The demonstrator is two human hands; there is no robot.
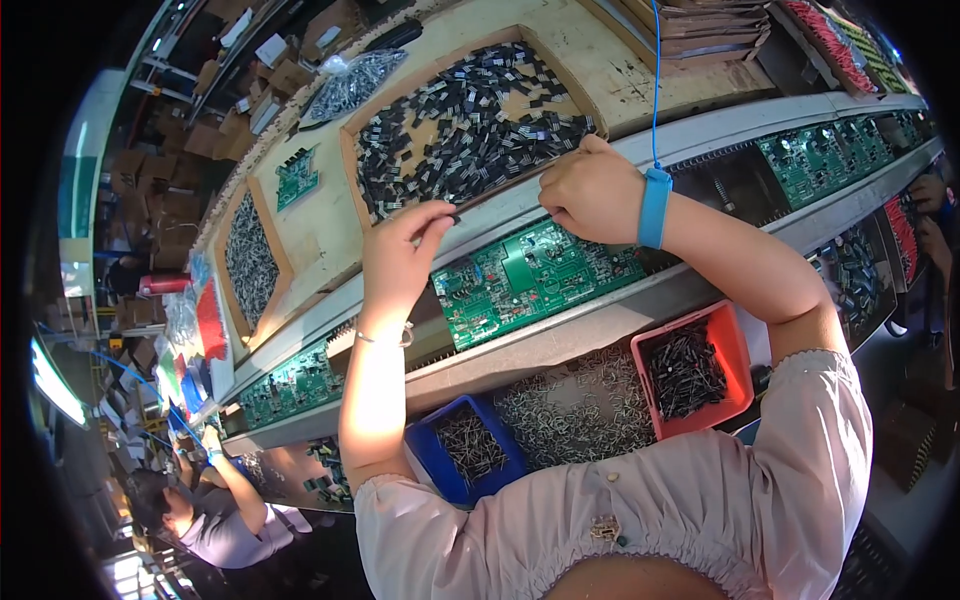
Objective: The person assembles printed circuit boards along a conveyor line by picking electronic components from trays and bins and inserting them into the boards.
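Component (455, 214) (small, black) pinched in left hand (400, 255) fingertips; right hand (590, 190) closed at tray (350, 140) edge.

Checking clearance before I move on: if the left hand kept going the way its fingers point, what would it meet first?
Probably the wooden tray of small black components: the left hand points up and right toward its near edge. Depth is unclear; it may pass above.

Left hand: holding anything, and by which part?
The left hand pinches a small black component at one end between thumb and fingers. Exact part of it is too small to tell. The right hand shows no clear hold.
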